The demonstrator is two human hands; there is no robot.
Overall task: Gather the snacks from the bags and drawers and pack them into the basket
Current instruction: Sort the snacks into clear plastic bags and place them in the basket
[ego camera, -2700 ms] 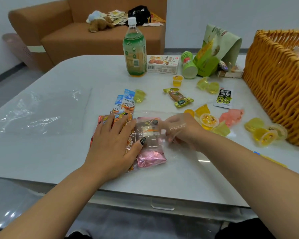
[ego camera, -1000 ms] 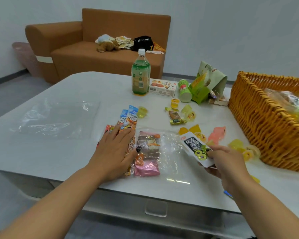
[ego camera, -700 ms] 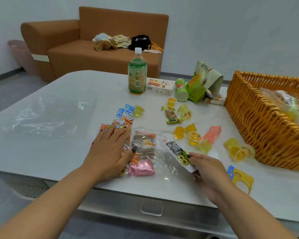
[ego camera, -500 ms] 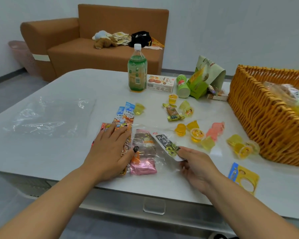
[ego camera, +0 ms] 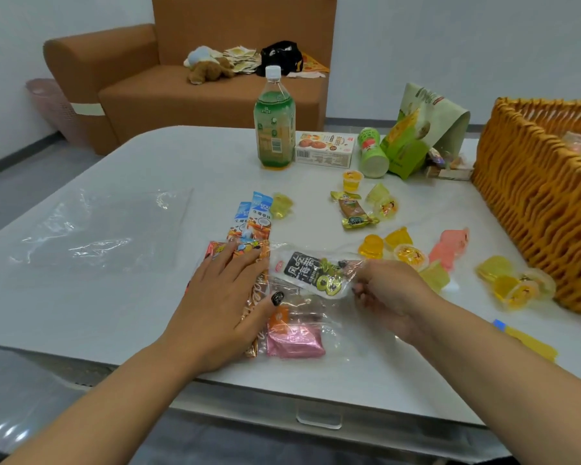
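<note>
Grip: your right hand (ego camera: 388, 298) pinches the white-and-black seaweed packet (ego camera: 311, 271) by its right end, fingers curled round it.
Left hand: your left hand (ego camera: 222, 297) lies flat, fingers straight, pressing the clear bag (ego camera: 302, 317) of wrapped snacks onto the table (ego camera: 148, 169).
Packet: it lies at the bag's far edge, just beside your left fingertips.
Basket: the wicker basket (ego camera: 534, 203) stands at the table's right side, well apart from the packet.
Loose snacks: jelly cups (ego camera: 410, 255) lie between your right hand and the basket.
</note>
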